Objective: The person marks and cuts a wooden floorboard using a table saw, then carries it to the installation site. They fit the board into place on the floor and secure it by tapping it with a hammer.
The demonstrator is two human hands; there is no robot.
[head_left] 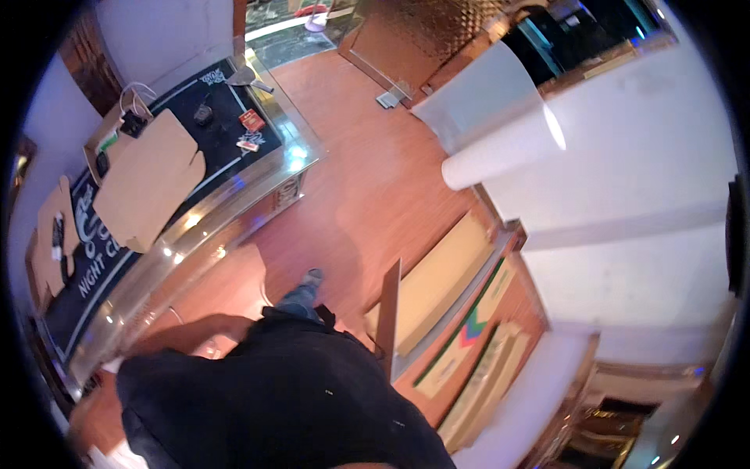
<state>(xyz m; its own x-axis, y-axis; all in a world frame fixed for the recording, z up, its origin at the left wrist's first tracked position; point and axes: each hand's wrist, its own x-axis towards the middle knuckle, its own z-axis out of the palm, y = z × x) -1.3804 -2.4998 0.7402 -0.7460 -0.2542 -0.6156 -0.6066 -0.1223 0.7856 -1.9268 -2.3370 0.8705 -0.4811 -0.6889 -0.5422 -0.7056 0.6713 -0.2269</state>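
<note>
My dark shirt fills the lower middle of the head view, with one leg and a shoe (314, 275) stepping on the floor below. My left arm (101, 414) shows at the shirt's left side, close to the metal-edged counter; its fingers are blurred and hidden, so what they hold cannot be told. My right hand is out of the picture. On the counter's black printed mat (176, 102) lie a flat brown cardboard piece (148, 184), an open cardboard box (105, 144), a small red packet (251, 120) and a scraper-like tool (248, 78).
To the right, long cardboard boxes (441, 273) and a narrow printed carton (469, 328) lie on the floor by the wall. A large roll of whitish sheet (504, 148) leans farther off. A textured brown panel (422, 39) stands near the doorway.
</note>
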